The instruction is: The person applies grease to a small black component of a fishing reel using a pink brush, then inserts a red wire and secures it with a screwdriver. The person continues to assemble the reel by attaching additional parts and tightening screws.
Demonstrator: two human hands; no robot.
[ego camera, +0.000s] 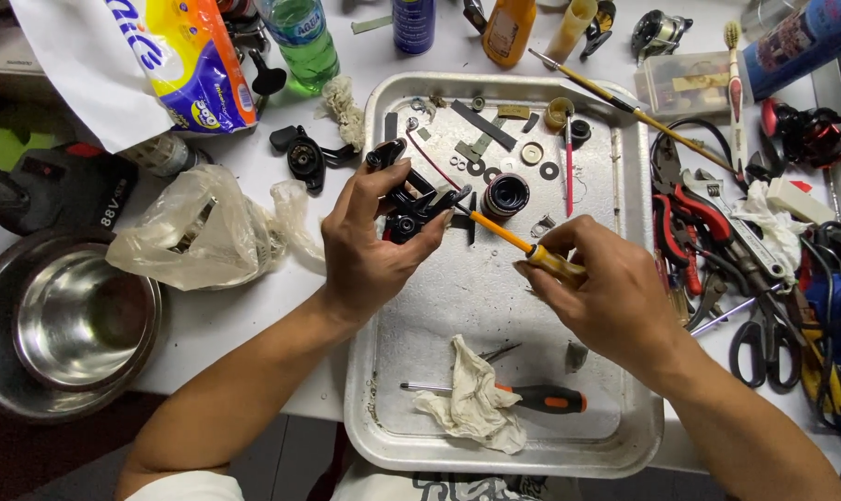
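My left hand grips a black fishing reel body above the metal tray. My right hand holds a small screwdriver with an amber handle and orange shaft, its tip touching the reel body. Small parts lie at the tray's far end: a black spool, washers, flat strips and a red-handled pick. Near the front lie a crumpled white rag and a black-and-orange screwdriver.
Steel bowls stand at the left, with a clear plastic bag beside them. Pliers, scissors and wrenches crowd the right side. Bottles, a green bottle, a long brush and a tissue pack line the back.
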